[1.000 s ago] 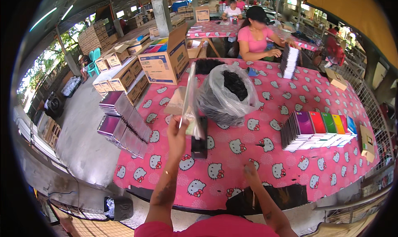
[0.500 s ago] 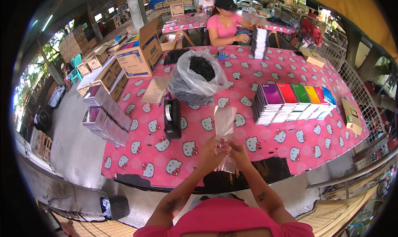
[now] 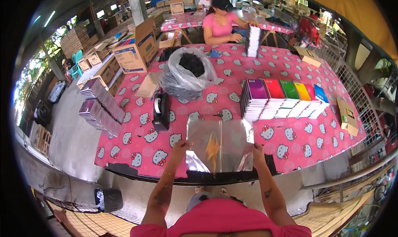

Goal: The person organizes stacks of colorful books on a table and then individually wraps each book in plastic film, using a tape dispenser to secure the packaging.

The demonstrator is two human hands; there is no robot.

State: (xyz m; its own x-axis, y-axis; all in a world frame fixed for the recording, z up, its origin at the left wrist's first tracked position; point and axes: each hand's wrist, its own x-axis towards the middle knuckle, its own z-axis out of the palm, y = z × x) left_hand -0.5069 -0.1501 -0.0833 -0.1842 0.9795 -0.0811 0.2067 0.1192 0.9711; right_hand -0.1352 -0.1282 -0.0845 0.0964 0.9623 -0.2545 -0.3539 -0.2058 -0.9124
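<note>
Both hands have spread apart, left hand (image 3: 181, 147) and right hand (image 3: 258, 151) stretching the clear plastic bag (image 3: 219, 145).

Bright, even daylight under a roof, pouring in from the open side far left of the left hand (image 3: 181, 147). Soft shadows only, darkest under the table edge just below both hands. Sheen and glare across the clear plastic bag (image 3: 219, 145) stretched between left hand and right hand (image 3: 258, 149). Heavy fisheye bending toward the rim, black corners all round. Slightly soft focus far beyond the hands; centre reasonably sharp.
</note>
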